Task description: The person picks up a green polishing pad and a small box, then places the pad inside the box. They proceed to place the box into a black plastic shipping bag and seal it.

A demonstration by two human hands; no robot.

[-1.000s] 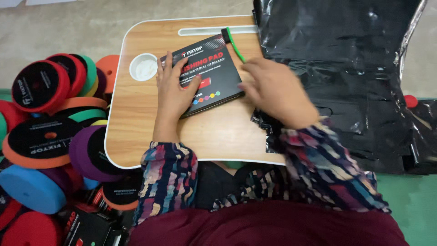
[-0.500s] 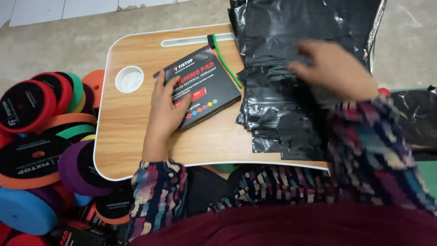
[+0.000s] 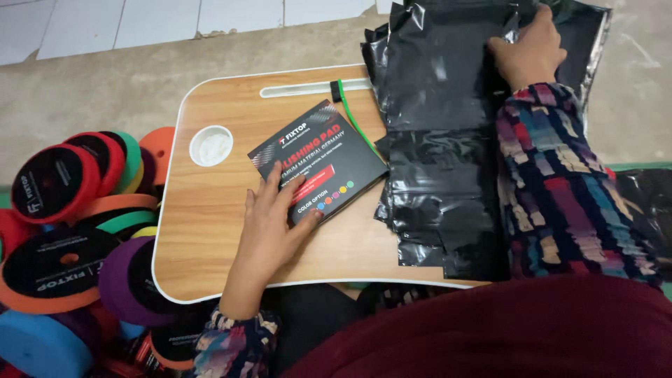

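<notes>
A flat black box (image 3: 318,159) with red print and a row of coloured dots lies tilted on the wooden lap tray (image 3: 210,203). My left hand (image 3: 269,224) rests flat on the box's near corner, pinning it to the tray. My right hand (image 3: 528,49) is stretched far to the upper right, fingers pinching the top sheet of a stack of shiny black plastic bags (image 3: 441,140). The bags cover the tray's right side and spill past its edge. My patterned sleeve hides part of the stack.
A pile of round foam pads (image 3: 66,231) in red, orange, green, purple and blue lies on the floor left of the tray. The tray has a white round cup recess (image 3: 211,145) and a slot with a green strap (image 3: 350,112). Concrete floor lies beyond.
My right hand left the box and reached up and to the right onto the black bags. The left hand has stayed on the box. The view shifted right.
</notes>
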